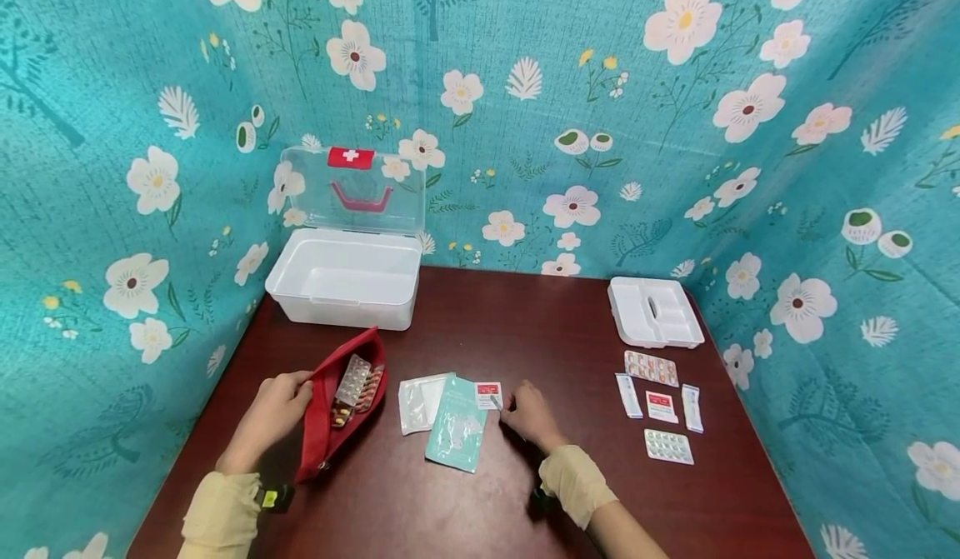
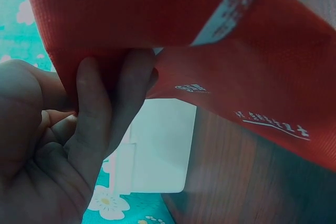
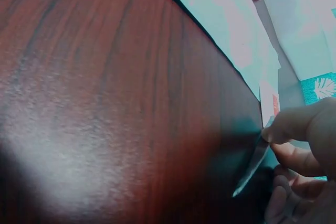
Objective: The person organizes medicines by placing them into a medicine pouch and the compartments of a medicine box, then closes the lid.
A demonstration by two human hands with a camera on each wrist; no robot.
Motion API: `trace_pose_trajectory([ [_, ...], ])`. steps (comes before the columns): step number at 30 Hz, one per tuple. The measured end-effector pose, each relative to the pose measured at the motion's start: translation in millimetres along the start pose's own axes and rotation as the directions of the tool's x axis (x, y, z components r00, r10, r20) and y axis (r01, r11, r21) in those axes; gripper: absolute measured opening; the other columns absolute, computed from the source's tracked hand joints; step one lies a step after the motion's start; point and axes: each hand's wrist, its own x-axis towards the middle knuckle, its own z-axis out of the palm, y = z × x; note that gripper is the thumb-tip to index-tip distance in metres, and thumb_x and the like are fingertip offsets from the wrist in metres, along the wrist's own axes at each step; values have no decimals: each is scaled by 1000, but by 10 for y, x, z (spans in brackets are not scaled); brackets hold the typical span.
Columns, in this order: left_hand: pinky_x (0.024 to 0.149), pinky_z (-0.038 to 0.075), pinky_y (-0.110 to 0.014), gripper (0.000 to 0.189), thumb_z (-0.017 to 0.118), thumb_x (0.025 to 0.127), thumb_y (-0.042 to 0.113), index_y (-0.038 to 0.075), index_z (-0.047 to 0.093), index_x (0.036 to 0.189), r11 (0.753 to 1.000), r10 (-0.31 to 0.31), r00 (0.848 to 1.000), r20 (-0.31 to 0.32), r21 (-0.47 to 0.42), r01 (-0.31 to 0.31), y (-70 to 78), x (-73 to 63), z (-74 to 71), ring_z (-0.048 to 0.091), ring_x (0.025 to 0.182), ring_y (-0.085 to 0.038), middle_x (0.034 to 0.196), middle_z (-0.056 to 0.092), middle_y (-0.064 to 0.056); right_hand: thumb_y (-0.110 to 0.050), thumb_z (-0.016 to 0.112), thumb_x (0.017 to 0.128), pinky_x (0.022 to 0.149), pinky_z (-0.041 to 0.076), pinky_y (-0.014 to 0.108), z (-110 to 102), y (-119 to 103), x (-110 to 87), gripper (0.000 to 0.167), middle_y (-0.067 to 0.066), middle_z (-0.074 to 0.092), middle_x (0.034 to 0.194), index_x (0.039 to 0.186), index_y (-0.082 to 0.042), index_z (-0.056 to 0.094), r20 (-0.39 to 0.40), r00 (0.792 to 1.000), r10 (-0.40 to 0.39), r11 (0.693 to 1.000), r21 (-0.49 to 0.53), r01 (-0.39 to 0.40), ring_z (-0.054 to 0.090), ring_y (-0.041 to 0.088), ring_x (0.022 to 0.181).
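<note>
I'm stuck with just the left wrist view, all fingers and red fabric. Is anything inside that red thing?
Observer: Yes, blister packs lie in the open red pouch.
Operator: Ooh! What's happening over on the person's right?
Observer: The right hand pinches a small, thin strip near a teal packet.
Operator: Anything even farther right?
Observer: A white tray, with a red-and-white packet lying nearer the person.

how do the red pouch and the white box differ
The red pouch looks soft; the white box looks rigid. Blister packs show in the pouch; none show in the box. The left hand grips the pouch; no hand touches the box. Both are open.
</note>
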Motion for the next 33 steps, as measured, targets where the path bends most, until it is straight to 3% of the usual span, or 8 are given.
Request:
trace_pose_trajectory([
  [11, 56, 39, -25, 33, 49, 98, 4, -12, 62, 124, 1000, 3, 1000, 1, 1, -3, 5, 2, 1, 47, 61, -15, 65, 55, -3, -6, 76, 73, 62, 42, 28, 63, -55, -66, 18, 1, 50, 73, 68, -9, 59, -57, 998, -27, 999, -48, 24, 44, 13, 65],
  [19, 58, 40, -25, 34, 49, 98, 5, -12, 62, 125, 1000, 6, 1000, -2, -5, -6, 9, -2, -1, 48, 63, -16, 66, 56, -4, 1, 74, 72, 55, 39, 24, 91, -89, -78, 18, -3, 55, 64, 75, -9, 59, -119, 988, -102, 995, 2, 103, 47, 9, 59],
  [27, 57, 41, -25, 33, 49, 98, 4, -10, 62, 125, 1000, 0, 1000, 8, -19, 0, -11, 0, 13, 50, 63, -15, 68, 58, -5, 2, 66, 79, 58, 41, 23, -25, -196, 11, 26, 0, 64, 71, 104, -2, 72, -105, 993, -57, 986, 152, 72, 47, 6, 58],
  [33, 56, 40, -25, 33, 49, 98, 4, -11, 62, 124, 1000, 9, 1000, -2, -25, -9, -4, -5, 2, 49, 62, -16, 67, 57, -4, 1, 63, 78, 60, 46, 21, -129, -624, 178, 36, 4, 65, 76, 114, -3, 69, -80, 992, -101, 929, 349, 122, 56, 6, 65],
])
